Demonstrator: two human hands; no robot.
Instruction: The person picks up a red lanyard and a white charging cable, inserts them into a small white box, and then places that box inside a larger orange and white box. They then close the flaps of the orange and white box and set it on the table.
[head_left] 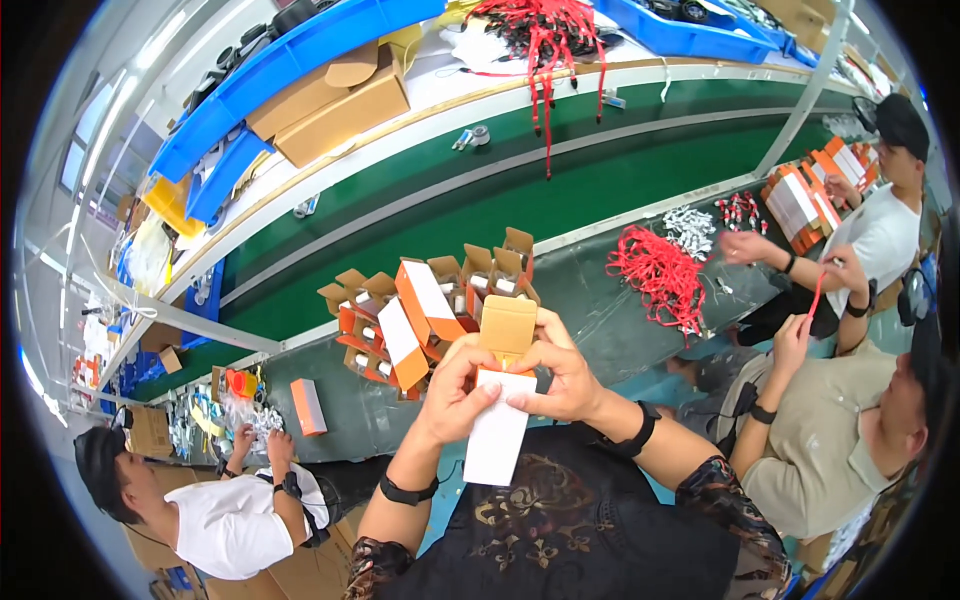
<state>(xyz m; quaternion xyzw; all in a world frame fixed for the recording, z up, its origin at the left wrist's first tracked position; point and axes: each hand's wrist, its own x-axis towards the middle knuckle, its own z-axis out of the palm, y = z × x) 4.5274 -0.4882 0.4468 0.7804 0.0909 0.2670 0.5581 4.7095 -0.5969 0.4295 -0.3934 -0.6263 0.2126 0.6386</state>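
In front of my chest I hold a small white and orange carton (494,440), its brown end flap (508,322) standing raised at the far end. My left hand (458,392) grips the carton's left side, thumb on the white face. My right hand (562,372) grips the right side, its thumb also on that face. The fingertips of both hands meet at the carton's open end, and whatever lies inside is hidden. Just beyond my hands stands a cluster of open orange cartons (364,358) with white items in them. Two closed cartons (425,300) lie on top.
The dark workbench (370,420) borders a green conveyor belt (390,230). A single orange carton (308,407) lies to the left. Red lanyards (655,270) and pale clips (690,232) are heaped on the right. Co-workers sit at both sides, close to my right elbow especially.
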